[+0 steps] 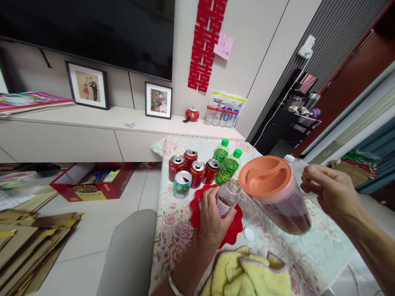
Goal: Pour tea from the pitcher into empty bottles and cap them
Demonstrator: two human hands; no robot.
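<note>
My left hand (212, 218) is wrapped round a clear, uncapped bottle (228, 200) with a printed label, held over a red scalloped tray (236, 235). In my right hand (331, 191) is the handle of a clear pitcher (285, 207) with an orange lid (267, 176). The pitcher tilts left, its spout side close to the bottle's mouth, and dark reddish liquid lies inside it. Whether liquid is flowing I cannot tell. A round white cap (249, 234) lies on the tablecloth beside the tray. Nearest me is a crumpled yellow towel (247, 273).
Several red drink cans (197, 173), a green-and-white can (182, 185) and two green bottles (227, 167) stand behind the tray on the flowered tablecloth (171, 230). A grey stool (129, 255) is at the left. Flattened cardboard (33, 250) and a red box (92, 181) lie on the floor.
</note>
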